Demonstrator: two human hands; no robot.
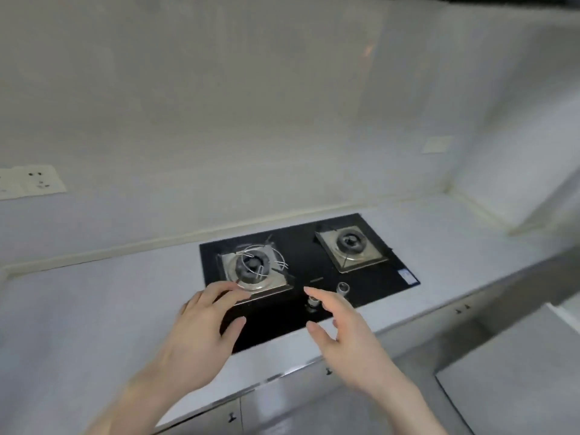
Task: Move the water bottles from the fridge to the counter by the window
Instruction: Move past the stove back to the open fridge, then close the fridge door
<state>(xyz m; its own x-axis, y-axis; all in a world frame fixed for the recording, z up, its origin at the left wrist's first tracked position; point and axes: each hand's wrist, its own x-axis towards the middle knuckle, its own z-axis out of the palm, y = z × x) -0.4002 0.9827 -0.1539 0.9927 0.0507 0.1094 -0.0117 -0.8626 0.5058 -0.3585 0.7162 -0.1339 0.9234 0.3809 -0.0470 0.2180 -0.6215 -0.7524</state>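
No water bottle, fridge or window shows in the head view. My left hand point(204, 328) hovers over the front left of a black gas hob point(301, 255), fingers straight and holding nothing. My right hand point(342, 328) is raised beside it over the hob's front edge, fingers relaxed and spread, also holding nothing. Both forearms reach in from the bottom of the frame.
The hob has two burners point(251, 268) point(351, 243) and two knobs point(342, 288) near the front. It is set in a white counter point(94, 309) that runs along a white wall. A wall socket point(31, 182) is at left. Cabinet doors point(282, 400) lie below the counter.
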